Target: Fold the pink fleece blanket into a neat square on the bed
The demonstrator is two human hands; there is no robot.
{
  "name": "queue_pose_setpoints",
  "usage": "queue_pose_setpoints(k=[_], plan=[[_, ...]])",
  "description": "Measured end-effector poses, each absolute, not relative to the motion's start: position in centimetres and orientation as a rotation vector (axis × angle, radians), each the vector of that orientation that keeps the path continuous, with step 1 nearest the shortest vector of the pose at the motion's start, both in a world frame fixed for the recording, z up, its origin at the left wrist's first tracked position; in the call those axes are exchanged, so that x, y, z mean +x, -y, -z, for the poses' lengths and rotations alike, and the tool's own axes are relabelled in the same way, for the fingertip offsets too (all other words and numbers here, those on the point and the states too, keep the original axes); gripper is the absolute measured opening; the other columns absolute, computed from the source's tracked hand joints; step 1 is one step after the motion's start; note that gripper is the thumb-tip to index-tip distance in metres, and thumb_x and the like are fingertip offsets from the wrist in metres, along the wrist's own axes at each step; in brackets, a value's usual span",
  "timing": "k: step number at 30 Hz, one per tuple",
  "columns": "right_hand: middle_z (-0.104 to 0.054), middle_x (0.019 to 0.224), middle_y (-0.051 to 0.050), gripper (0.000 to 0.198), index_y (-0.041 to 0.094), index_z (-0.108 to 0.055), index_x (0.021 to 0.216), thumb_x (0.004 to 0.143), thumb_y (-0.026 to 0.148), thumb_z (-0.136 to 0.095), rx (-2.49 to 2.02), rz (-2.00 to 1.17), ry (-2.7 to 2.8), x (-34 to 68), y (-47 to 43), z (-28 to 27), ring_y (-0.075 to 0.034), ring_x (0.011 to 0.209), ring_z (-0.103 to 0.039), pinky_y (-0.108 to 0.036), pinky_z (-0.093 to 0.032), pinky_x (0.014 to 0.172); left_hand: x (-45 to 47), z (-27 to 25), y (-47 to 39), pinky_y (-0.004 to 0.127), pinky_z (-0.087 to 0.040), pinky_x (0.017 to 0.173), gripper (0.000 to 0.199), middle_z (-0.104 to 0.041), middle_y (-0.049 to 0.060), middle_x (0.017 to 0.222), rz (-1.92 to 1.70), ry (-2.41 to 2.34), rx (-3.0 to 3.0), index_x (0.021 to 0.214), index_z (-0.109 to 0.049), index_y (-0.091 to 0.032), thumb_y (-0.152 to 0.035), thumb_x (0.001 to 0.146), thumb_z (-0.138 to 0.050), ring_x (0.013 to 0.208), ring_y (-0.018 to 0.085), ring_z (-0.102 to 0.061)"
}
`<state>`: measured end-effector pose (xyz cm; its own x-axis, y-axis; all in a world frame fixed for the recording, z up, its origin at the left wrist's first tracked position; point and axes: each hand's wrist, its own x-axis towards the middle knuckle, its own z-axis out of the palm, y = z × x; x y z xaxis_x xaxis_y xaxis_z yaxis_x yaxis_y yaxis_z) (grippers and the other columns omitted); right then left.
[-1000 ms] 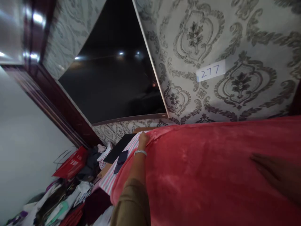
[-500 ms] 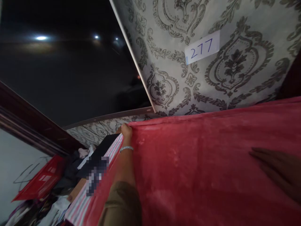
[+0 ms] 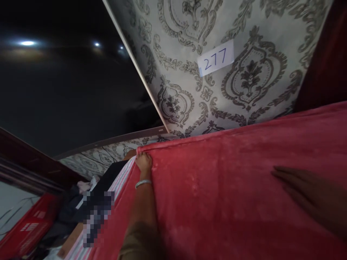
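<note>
A red plush blanket (image 3: 189,202) is spread over the surface before me, its far edge running along the wall. At the blanket's far left corner lies my left hand (image 3: 144,163), palm down and fingers forward, just inside the hem, with a pale bangle (image 3: 143,183) on the wrist. My right hand (image 3: 311,196) is over the blanket on the right, fingers stretched out and held together; whether it touches the cloth I cannot tell. Striped pink and white cloth (image 3: 123,177) shows beneath the blanket's left side.
A large dark screen (image 3: 76,83) hangs at the upper left, close above the blanket corner. Patterned wallpaper bears a paper label (image 3: 216,58) reading 277. To the left are a black flat object (image 3: 115,171), a red bag (image 3: 34,225) and a heap of dark items.
My left hand has gone from gripping the blanket's corner to lying on top, slightly nearer me; the corner now shows beyond its fingers. The view has shifted right. My right hand stays outstretched.
</note>
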<state>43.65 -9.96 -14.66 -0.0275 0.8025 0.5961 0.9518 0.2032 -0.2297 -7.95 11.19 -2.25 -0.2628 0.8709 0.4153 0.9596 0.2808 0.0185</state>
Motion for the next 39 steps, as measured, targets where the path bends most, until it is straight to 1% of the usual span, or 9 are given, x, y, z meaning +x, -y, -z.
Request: queue_pose_setpoints(k=[4,8,10,11,15,23,30,35,39], plan=[[-0.07,0.123,-0.013,0.061,0.015,-0.073,0.124,0.098,0.04,-0.023,-1.498,0.475,1.944,43.1,9.9,13.6,-0.03,0.108,-0.069,-0.05,-0.061,0.093,-5.5,0.2,-10.2,0.043,-0.048,0.1,0.034,-0.072,0.022,0.109,0.286,2.105,-1.864,0.103,-0.075,-0.008,-0.02,0.096,-0.043,0.112,0.031,-0.066],[-0.069,0.127,-0.012,0.06,0.016,-0.073,0.124,0.099,0.045,-0.027,-1.554,0.39,1.932,43.0,9.8,13.7,-0.029,0.112,-0.067,-0.051,-0.058,0.099,1.0,0.0,-8.0,0.038,-0.048,0.103,0.036,-0.073,0.017,0.117,0.221,1.909,-2.179,0.114,-0.074,-0.014,-0.025,0.098,-0.044,0.115,0.028,-0.065],[-0.068,0.129,-0.011,0.059,0.017,-0.072,0.126,0.1,0.046,-0.028,-1.569,0.353,1.936,43.0,9.8,14.0,-0.029,0.114,-0.066,-0.052,-0.056,0.102,5.2,1.1,-5.9,0.035,-0.041,0.114,0.044,-0.061,0.007,0.145,0.219,1.697,-2.446,0.139,-0.061,-0.024,-0.036,0.1,-0.049,0.134,0.024,-0.055],[-0.067,0.13,-0.011,0.059,0.017,-0.071,0.127,0.1,0.046,-0.028,-1.568,0.344,1.945,43.1,9.8,14.0,-0.028,0.115,-0.066,-0.052,-0.055,0.103,7.2,1.8,-4.8,0.04,-0.035,0.12,0.053,-0.049,0.008,0.157,0.245,1.515,-2.649,0.15,-0.05,-0.024,-0.04,0.1,-0.049,0.144,0.025,-0.044],[-0.068,0.129,-0.011,0.06,0.016,-0.071,0.127,0.101,0.047,-0.026,-1.587,0.304,1.936,42.9,9.8,13.7,-0.027,0.115,-0.066,-0.049,-0.055,0.103,12.2,4.2,-1.1,0.058,-0.017,0.126,0.066,-0.025,0.002,0.17,0.108,1.128,-3.077,0.16,-0.031,-0.035,-0.056,0.099,-0.046,0.157,0.031,-0.017],[-0.069,0.126,-0.014,0.066,0.015,-0.074,0.121,0.098,0.05,-0.023,-1.607,0.224,1.902,42.3,9.5,13.0,-0.029,0.112,-0.067,-0.05,-0.056,0.101,12.2,4.4,-0.2,0.063,-0.016,0.125,0.065,-0.027,0.005,0.169,0.123,1.251,-3.005,0.16,-0.032,-0.035,-0.058,0.1,-0.044,0.157,0.032,-0.019],[-0.067,0.129,-0.015,0.062,0.014,-0.071,0.126,0.097,0.046,-0.026,-1.639,0.115,1.918,41.9,9.6,12.1,-0.028,0.117,-0.065,-0.047,-0.052,0.105,12.3,3.7,0.5,0.07,-0.016,0.121,0.072,-0.026,0.009,0.169,0.013,1.652,-2.807,0.16,-0.034,-0.033,-0.067,0.096,-0.043,0.155,0.04,-0.019],[-0.061,0.139,-0.016,0.068,0.012,-0.067,0.133,0.094,0.046,-0.024,-1.686,0.235,1.96,41.8,9.7,11.9,-0.033,0.128,-0.057,-0.054,-0.048,0.106,7.4,3.1,1.8,0.069,-0.015,0.122,0.064,-0.026,0.007,0.169,0.014,2.033,-2.561,0.158,-0.038,-0.033,-0.06,0.099,-0.04,0.156,0.036,-0.017],[-0.064,0.135,-0.017,0.067,0.014,-0.069,0.13,0.093,0.046,-0.023,-1.627,0.271,2.015,42.4,9.3,13.4,-0.035,0.126,-0.058,-0.056,-0.048,0.102,1.4,3.3,4.0,0.068,-0.014,0.122,0.06,-0.029,0.009,0.168,0.068,2.225,-2.306,0.156,-0.041,-0.03,-0.054,0.101,-0.04,0.156,0.035,-0.02]])
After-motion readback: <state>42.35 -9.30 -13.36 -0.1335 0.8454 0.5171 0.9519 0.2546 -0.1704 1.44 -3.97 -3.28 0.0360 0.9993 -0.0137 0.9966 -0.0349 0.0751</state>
